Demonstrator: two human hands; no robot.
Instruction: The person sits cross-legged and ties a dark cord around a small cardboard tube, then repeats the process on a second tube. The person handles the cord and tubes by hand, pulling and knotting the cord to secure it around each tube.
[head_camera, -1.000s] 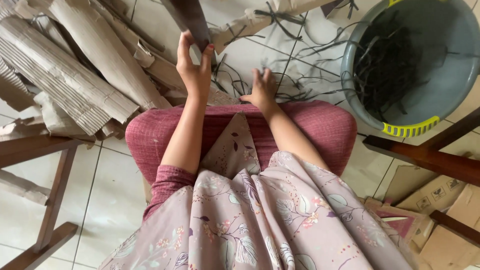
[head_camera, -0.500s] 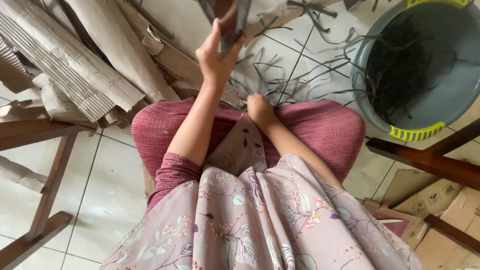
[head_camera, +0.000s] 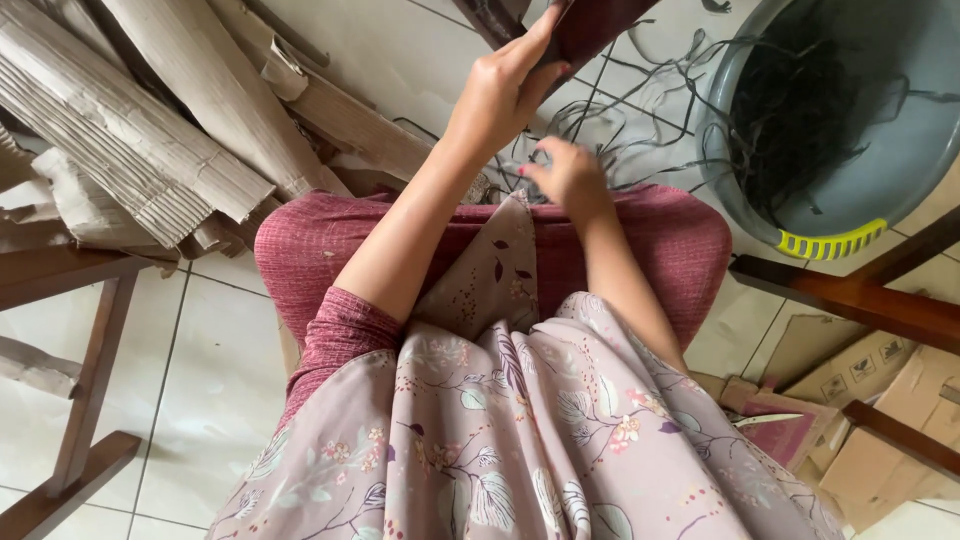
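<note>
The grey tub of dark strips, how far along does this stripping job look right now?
Done: the grey tub already holds a tangle of dark strips, with more loose strips on the tiled floor. In hand: the left hand grips a dark flat piece raised at the top edge; the right hand is blurred near the knees. Left: a pile of corrugated cardboard lies beside the person.

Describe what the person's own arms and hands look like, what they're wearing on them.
Both forearms are bare, with no watch, bracelet or gloves visible. The left hand and right hand show no rings that can be made out. A dark pink ribbed sleeve covers the left upper arm; a floral mauve cloth drapes over the right.
</note>
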